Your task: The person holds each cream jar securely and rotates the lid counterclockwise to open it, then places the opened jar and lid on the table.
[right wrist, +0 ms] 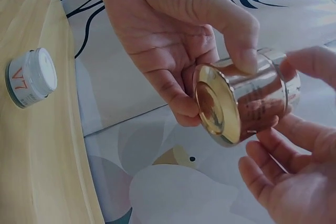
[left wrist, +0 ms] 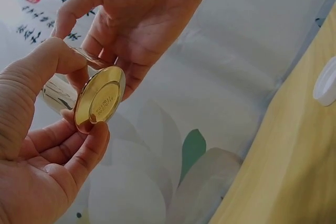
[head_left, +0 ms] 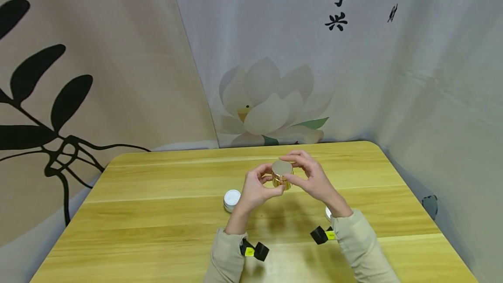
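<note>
Above the table, both hands hold a shiny gold cosmetic jar [head_left: 282, 174] with a flat, dull-toned lid. My left hand [head_left: 257, 189] grips its lower body, thumb on the near side and fingers opposite. At the lid, my right hand [head_left: 308, 174] pinches the rim between thumb and fingers. The left wrist view shows the gold base [left wrist: 100, 100] tilted toward the camera, with small printed digits. In the right wrist view a seam between body and lid shows near the right fingertips [right wrist: 302, 59]; the left thumb [right wrist: 244, 59] lies along the jar's side.
A small white-lidded jar [head_left: 232, 200] with an orange mark stands on the wooden table [head_left: 165, 213], left of the left wrist. Beside the right wrist, partly hidden, is a white round lid [head_left: 328, 214]. A printed curtain [head_left: 275, 34] hangs behind the table.
</note>
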Demonstrator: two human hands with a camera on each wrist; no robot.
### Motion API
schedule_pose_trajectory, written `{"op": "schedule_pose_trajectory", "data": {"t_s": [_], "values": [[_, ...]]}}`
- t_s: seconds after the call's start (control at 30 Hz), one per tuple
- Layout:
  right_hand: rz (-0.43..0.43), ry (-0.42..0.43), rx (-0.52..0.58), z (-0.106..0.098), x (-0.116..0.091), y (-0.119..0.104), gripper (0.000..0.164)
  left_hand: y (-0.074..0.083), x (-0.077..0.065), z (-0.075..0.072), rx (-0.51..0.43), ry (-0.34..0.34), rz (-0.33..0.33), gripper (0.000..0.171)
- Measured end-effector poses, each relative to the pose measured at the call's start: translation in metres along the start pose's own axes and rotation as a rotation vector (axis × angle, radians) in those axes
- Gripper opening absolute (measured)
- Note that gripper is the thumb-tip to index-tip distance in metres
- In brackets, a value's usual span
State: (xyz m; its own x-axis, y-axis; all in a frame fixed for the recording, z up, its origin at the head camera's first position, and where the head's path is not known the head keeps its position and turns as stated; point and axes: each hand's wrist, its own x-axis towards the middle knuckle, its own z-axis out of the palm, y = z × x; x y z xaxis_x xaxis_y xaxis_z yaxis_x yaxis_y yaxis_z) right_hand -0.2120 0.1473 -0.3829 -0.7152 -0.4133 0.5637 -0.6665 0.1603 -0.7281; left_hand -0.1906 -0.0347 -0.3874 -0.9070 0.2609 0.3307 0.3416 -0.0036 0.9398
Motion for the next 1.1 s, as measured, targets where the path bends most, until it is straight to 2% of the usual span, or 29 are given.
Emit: {"op": "schedule_pose_trajectory", "data": {"t_s": [0.13,0.27,0.4,0.6,0.77,0.93,1.0,1.1], "values": [[-0.010,-0.020,-0.039,0.000,0.001,-0.003,0.041,0.003,0.000,0.000,0.000,-0.003,0.003,0.039],[0.072,0.008,-0.052,0.001,0.003,-0.017,0.046,0.003,0.000,0.000,0.000,-0.008,0.005,0.040],[0.115,0.031,-0.036,0.002,0.005,-0.026,0.039,0.002,0.000,0.000,-0.001,-0.012,0.007,0.040],[0.054,-0.017,0.004,0.001,0.000,-0.005,0.038,0.002,-0.001,0.000,-0.002,-0.006,-0.005,0.040],[0.014,-0.057,0.041,0.000,-0.002,0.001,0.039,0.001,-0.002,0.000,-0.002,-0.015,0.001,0.041],[0.102,-0.009,0.000,0.002,-0.002,0.002,0.048,-0.016,0.002,0.000,-0.008,-0.008,-0.002,0.042],[0.131,0.013,-0.003,0.003,-0.001,0.002,0.046,-0.024,0.003,0.000,-0.009,-0.004,-0.011,0.042],[0.132,0.029,0.005,0.004,0.000,0.003,0.040,-0.027,0.004,-0.001,-0.014,-0.001,-0.009,0.042]]}}
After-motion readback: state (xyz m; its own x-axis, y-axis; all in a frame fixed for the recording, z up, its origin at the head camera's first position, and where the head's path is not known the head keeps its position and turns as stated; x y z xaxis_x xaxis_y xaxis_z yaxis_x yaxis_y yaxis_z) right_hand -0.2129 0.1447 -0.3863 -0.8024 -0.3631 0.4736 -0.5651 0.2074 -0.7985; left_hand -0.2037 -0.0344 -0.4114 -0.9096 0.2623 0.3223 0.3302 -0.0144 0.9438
